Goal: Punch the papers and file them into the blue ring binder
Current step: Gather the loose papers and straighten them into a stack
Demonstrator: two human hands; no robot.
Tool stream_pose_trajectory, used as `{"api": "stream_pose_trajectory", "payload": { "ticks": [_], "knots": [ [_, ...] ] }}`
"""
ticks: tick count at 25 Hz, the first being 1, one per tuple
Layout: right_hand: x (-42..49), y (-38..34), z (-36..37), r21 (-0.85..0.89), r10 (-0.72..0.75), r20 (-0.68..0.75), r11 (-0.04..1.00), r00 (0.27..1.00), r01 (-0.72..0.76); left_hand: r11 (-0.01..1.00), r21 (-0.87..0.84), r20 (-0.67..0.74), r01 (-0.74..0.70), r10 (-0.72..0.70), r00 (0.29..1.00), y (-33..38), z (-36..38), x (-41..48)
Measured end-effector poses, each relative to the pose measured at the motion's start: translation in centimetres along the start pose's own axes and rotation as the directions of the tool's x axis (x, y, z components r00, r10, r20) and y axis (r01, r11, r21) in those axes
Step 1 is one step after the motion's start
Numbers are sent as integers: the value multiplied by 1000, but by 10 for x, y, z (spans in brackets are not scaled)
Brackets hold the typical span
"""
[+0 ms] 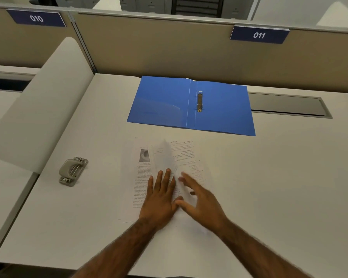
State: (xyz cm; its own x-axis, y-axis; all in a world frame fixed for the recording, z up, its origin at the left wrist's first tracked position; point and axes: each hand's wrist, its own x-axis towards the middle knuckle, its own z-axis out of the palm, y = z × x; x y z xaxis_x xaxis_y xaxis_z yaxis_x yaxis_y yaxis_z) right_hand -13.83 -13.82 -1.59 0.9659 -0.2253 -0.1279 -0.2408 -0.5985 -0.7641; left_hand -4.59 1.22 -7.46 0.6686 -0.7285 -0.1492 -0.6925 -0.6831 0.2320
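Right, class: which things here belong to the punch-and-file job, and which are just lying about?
Job: blue plastic ring binder, white printed paper sheets, beige metal hole punch.
Lying about: grey metal desk cable flap, blue 011 number sign, white curved side divider.

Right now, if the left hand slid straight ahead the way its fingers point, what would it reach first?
The left hand would cross the papers first, then likely the blue binder.

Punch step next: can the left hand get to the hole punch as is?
Likely yes: only bare desk between the left hand, flat on the papers, and the hole punch.
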Motion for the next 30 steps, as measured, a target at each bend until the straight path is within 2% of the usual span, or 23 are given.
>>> {"api": "stream_pose_trajectory", "payload": {
  "ticks": [2,3,4,5,6,7,8,10,11,14,17,20,21,22,23,24,27,28,30],
  "knots": [
    [-9,8,5,-144,-74,-50,987,996,66,999,-45,-11,15,-16,1000,0,0,0],
    [-4,11,3,-115,-67,-88,992,994,56,997,-54,-13,46,-47,999,-1,1,-1],
    [4,9,-4,11,3,-112,1000,994,-2,995,-58,-16,83,-84,996,-3,2,-1],
    [17,5,-14,215,124,-98,972,987,-100,992,-61,-19,113,-115,993,-4,3,-2],
    [32,6,-23,369,236,-41,906,971,-205,990,-61,-16,130,-131,991,-4,4,-3],
    [47,7,-31,444,307,19,850,952,-283,989,-57,-12,135,-136,991,-4,4,-3],
    [62,8,-39,361,325,31,878,945,-314,990,-53,-9,133,-134,991,-3,5,-3],
    [84,13,-48,33,262,-14,965,965,-261,990,-53,-8,132,-132,991,-2,4,-4],
    [94,16,-50,-131,223,-18,966,975,-224,989,-58,-10,133,-134,991,-2,4,-3],
    [113,21,-53,-471,232,111,869,966,-155,989,-61,-8,135,-136,991,-3,4,-4],
    [121,32,-50,-574,243,144,810,959,-119,989,-60,-1,133,-133,991,-2,3,-3],
    [112,38,-39,-446,123,137,894,983,-50,990,-61,0,130,-130,992,-2,1,-4],
    [107,34,-39,-311,108,137,948,985,-60,989,-65,0,132,-132,991,-2,1,-4],
    [102,28,-40,-76,115,125,991,985,-106,988,-70,1,136,-136,991,-1,1,-4],
    [99,24,-38,172,141,80,973,987,-153,987,-74,5,141,-141,990,-1,0,-4],
    [96,19,-36,315,190,12,931,982,-184,987,-76,7,143,-143,990,0,-1,-4],
    [80,7,-40,380,324,-137,890,936,-253,987,-84,3,137,-137,991,-1,0,-4],
    [73,6,-41,461,400,-142,836,906,-297,987,-85,-1,133,-133,991,-2,0,-4],
    [56,8,-47,593,489,-46,715,871,-370,989,-70,11,130,-130,991,-1,1,-4]
  ]
}}
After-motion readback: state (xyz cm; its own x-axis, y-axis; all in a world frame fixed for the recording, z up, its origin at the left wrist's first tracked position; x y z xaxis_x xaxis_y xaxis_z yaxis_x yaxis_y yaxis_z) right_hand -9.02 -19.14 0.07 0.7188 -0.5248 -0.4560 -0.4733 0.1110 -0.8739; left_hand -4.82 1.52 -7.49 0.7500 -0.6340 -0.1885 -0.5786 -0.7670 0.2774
